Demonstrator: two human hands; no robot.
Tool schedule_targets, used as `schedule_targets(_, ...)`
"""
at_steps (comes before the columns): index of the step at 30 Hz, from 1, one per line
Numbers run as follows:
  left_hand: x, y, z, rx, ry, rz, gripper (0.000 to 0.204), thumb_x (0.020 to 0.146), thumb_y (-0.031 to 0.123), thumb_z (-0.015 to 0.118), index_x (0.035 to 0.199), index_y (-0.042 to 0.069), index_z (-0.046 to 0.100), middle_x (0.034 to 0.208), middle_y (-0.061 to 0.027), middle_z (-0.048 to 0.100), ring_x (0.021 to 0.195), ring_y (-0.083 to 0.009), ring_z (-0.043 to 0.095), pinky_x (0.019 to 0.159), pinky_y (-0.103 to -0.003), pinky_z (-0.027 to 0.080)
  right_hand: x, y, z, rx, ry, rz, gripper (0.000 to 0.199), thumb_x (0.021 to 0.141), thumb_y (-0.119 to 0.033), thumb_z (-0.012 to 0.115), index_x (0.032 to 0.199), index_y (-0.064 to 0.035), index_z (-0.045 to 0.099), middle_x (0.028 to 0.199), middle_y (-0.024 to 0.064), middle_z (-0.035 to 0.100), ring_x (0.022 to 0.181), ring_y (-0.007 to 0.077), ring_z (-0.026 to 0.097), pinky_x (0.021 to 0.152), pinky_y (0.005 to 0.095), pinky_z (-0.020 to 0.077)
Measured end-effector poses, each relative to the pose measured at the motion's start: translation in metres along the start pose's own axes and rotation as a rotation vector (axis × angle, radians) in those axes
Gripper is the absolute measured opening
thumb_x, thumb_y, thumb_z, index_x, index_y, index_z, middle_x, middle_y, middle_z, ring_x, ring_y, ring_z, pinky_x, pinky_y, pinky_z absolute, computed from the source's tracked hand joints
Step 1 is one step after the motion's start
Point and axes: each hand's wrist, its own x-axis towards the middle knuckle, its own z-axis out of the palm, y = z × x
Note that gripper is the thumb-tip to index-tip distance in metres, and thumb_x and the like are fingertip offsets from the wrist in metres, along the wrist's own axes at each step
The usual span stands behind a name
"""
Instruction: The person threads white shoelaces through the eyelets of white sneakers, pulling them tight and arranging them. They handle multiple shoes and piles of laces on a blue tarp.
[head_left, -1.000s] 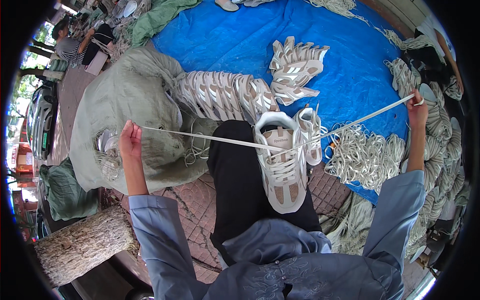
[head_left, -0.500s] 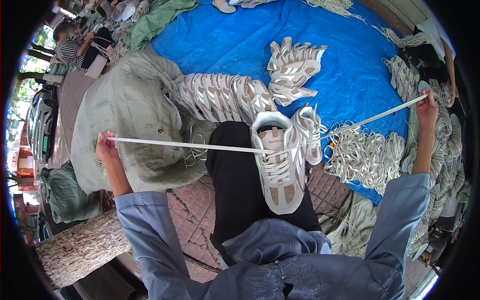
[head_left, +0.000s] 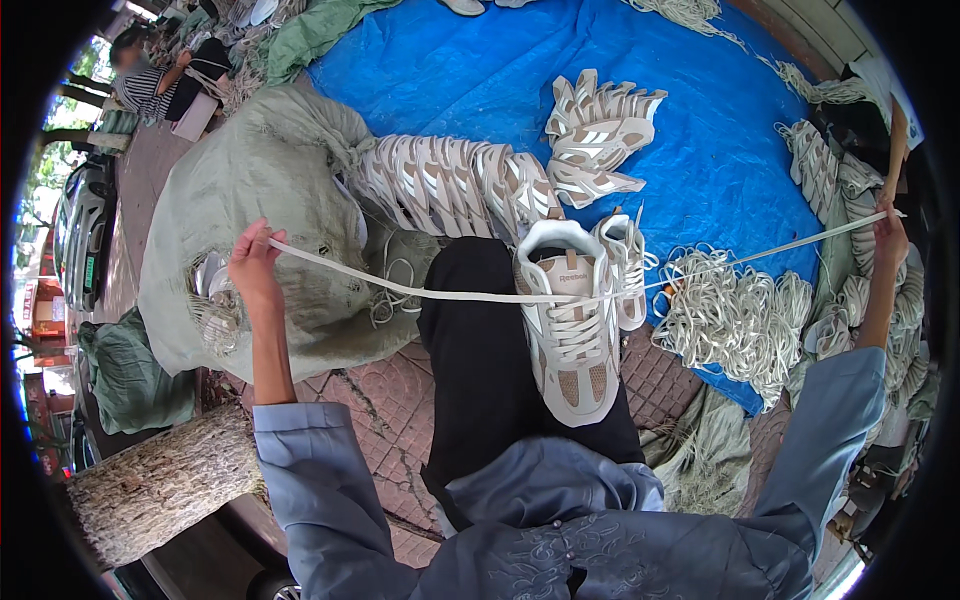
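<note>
A white and tan sneaker (head_left: 570, 320) rests on my black-trousered knee (head_left: 480, 340), toe toward me. A long white shoelace (head_left: 400, 288) runs through its upper eyelets and stretches out to both sides. My left hand (head_left: 252, 265) pinches the left end, out over the grey-green sack. My right hand (head_left: 888, 235) grips the right end, raised far to the right. The lace sags slightly on the left side and is straight on the right.
A row of matching sneakers (head_left: 450, 185) and a small stack (head_left: 595, 135) lie on the blue tarp (head_left: 700, 120). A heap of white laces (head_left: 735, 315) sits right of my knee. A bulky grey-green sack (head_left: 260, 200) is at left, a log (head_left: 165, 480) at lower left. Another person (head_left: 150, 80) sits far upper left.
My left hand moved back inward toward the shoe and the left part of the lace has gone a little slack. My right hand stays stretched far right.
</note>
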Motion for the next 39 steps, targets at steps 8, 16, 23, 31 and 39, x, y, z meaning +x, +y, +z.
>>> schedule_targets(8,0.068,-0.007,-0.109,-0.307,0.319,-0.11,0.028,0.084,-0.003,0.044,0.111,-0.011,0.044,0.09,-0.017,0.056,0.084,-0.0276,0.059,0.076,-0.034,0.053,-0.006,0.053,0.013,0.286,0.043,0.197,0.024,0.081,-0.014,0.06,0.101,-0.0018,0.059,0.091,0.0049,0.063,0.08,0.0121,0.058,0.069,0.0219,0.0444)
schedule_targets(16,-0.022,-0.006,-0.013,-0.404,-0.245,-0.331,0.014,0.085,0.003,0.048,0.094,-0.006,0.052,0.084,-0.0147,0.059,0.084,-0.0235,0.06,0.077,-0.033,0.051,-0.131,0.06,0.099,0.078,-0.23,0.081,0.024,0.082,-0.012,0.055,0.1,0.0039,0.058,0.073,0.0019,0.055,0.063,0.0087,0.05,0.056,0.0209,0.0383)
schedule_targets(23,-0.166,0.038,0.144,0.268,-0.6,0.262,0.003,0.079,0.006,0.053,0.081,0.003,0.055,0.071,-0.0133,0.057,0.063,-0.0236,0.058,0.058,-0.03,0.045,-0.388,0.006,0.32,-0.079,-1.293,-0.072,0.012,0.071,-0.011,0.063,0.075,0.0002,0.064,0.083,0.0095,0.062,0.076,0.0162,0.057,0.069,0.0281,0.0448)
schedule_targets(31,-0.205,0.019,0.157,0.592,-0.683,0.515,0.004,0.072,0.001,0.056,0.073,0.003,0.054,0.064,-0.0125,0.054,0.06,-0.0293,0.056,0.053,-0.036,0.045,-0.425,0.027,0.324,-0.421,-1.322,-0.278,0.011,0.069,-0.016,0.062,0.072,-0.0055,0.062,0.066,0.0059,0.058,0.06,0.0213,0.056,0.055,0.0317,0.0432)
schedule_targets(39,-0.214,0.016,0.154,0.486,-0.633,0.515,0.008,0.071,-0.001,0.056,0.074,0.003,0.05,0.062,-0.012,0.051,0.058,-0.0291,0.054,0.05,-0.037,0.044,-0.43,0.019,0.324,-0.355,-1.31,0.181,0.009,0.07,-0.005,0.064,0.076,0.0023,0.063,0.068,0.006,0.06,0.056,0.0094,0.053,0.049,0.0231,0.0419)
